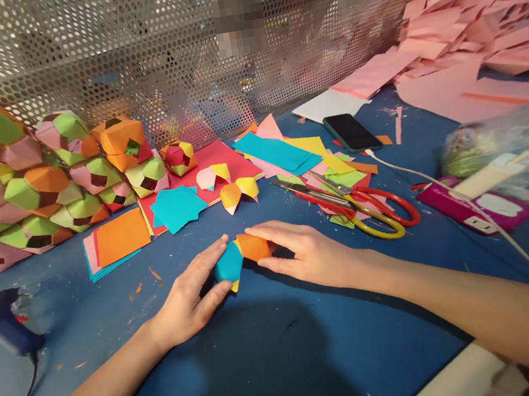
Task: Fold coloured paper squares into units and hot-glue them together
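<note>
A folded paper piece [228,264] in blue, orange and yellow is between my two hands, just above the blue tabletop. My left hand [190,297] grips its blue side, thumb below and fingers along the top. At the orange side, my right hand [311,254] pinches the paper between thumb and fingers. Just beyond lie two smaller curled paper pieces, one orange and yellow [238,193], one pink and yellow [213,176]. Blue paper cut-outs [178,208] lie on a red sheet [225,154] to their left.
Stacked folded paper balls [42,186] line the perforated metal screen [144,43]. A glue gun [6,322] lies left, beside square sheets [123,237]. Scissors [366,205], a phone [352,132], a cabled magenta power strip [476,204] and a pink paper heap [463,26] occupy the right.
</note>
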### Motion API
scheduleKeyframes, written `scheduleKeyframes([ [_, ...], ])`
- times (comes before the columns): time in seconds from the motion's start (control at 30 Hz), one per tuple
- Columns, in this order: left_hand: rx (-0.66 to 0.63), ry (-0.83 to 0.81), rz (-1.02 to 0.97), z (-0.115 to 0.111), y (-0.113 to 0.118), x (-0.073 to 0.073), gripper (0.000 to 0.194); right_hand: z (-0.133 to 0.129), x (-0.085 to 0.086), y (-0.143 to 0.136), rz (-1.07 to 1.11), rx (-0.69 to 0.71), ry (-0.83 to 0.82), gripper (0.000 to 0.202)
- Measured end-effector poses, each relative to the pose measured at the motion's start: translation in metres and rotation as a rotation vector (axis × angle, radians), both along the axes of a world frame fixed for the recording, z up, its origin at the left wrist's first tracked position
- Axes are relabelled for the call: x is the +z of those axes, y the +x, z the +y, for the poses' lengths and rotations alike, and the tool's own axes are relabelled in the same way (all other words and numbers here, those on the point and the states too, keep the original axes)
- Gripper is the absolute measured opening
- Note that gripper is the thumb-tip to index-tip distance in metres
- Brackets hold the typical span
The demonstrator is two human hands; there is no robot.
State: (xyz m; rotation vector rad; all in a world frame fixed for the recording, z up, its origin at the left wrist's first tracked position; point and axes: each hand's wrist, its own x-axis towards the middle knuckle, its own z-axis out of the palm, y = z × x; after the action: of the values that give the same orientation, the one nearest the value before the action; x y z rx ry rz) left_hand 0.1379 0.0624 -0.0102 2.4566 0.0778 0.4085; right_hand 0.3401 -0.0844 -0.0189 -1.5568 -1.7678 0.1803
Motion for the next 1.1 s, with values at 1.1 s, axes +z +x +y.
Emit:
scheduleKeyframes([
  [1.1, 0.172, -0.382, 0.045, -0.0054, 0.0060, 0.0057, 0.048, -0.0032, 0.0039, -0.0063, -0.071, -0.029, -0.055, 0.050],
])
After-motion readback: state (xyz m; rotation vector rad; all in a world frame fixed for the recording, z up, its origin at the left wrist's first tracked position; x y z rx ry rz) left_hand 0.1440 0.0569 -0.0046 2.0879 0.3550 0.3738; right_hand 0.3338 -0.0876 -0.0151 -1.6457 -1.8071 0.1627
